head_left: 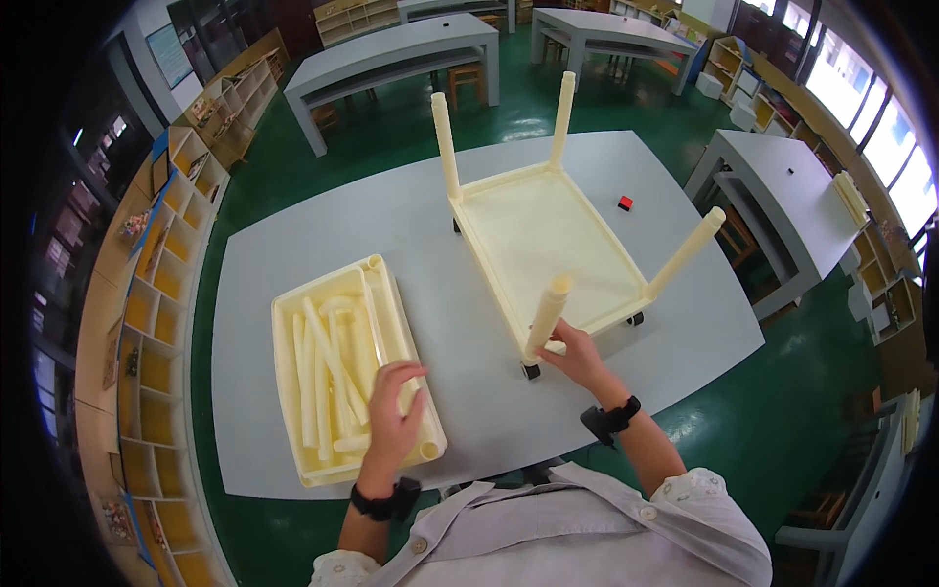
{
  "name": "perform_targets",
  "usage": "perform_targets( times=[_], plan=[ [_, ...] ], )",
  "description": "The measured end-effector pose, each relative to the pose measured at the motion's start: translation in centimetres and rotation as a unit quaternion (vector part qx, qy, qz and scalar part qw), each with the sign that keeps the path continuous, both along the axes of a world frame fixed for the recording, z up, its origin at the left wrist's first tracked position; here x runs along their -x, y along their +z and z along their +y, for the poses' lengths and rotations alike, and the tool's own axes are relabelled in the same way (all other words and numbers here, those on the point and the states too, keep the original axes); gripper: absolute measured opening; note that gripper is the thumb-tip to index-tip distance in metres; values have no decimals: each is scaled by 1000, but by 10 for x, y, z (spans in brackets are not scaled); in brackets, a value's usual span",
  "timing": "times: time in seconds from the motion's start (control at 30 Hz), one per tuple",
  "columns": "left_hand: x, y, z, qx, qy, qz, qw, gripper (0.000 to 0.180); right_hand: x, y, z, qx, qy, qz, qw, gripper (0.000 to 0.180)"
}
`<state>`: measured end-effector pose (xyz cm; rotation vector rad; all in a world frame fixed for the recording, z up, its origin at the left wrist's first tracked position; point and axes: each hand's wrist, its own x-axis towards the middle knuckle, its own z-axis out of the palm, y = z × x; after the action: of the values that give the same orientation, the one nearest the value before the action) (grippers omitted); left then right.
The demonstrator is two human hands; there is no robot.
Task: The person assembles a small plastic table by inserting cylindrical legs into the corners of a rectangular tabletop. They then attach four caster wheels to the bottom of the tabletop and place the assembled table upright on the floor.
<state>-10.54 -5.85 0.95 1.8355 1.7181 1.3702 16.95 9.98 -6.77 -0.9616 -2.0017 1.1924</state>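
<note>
Head view: A grey bench (430, 245) with rounded corners is carrying the work, its near edge running just in front of the person and bare surface lying open between the two pale pieces and toward the far left corner. Green floor is surrounding the bench, with more grey tables standing beyond and at the right, and shelving lining the left wall.

An upturned cream plastic tray cart (548, 240) is sitting right of centre, four tube legs pointing up and small dark casters showing under its corners. A cream tray (289, 323) full of loose cream tubes (328, 367) is lying left of it, near the front edge. A small red and black block (625, 203) is resting well apart, beyond the cart.

The right hand (577, 357) is curling its grip around the base of the nearest leg (546, 318), fingers closed on it by the corner caster. The left hand (393, 416) is resting spread and open, fingers laid over the tubes at the tray's near right side, gripping nothing that can be seen.
</note>
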Motion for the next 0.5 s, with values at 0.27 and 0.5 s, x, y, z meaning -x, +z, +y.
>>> perform_targets(
  times=[0.27,0.5],
  plan=[
    [-100,42,55,25,-104,-318,942,27,35,13,-17,-10,220,-72,973,37],
    [-75,14,34,-5,72,-301,951,26,16,-72,-14,-154,67,-389,906,60]
  ],
)
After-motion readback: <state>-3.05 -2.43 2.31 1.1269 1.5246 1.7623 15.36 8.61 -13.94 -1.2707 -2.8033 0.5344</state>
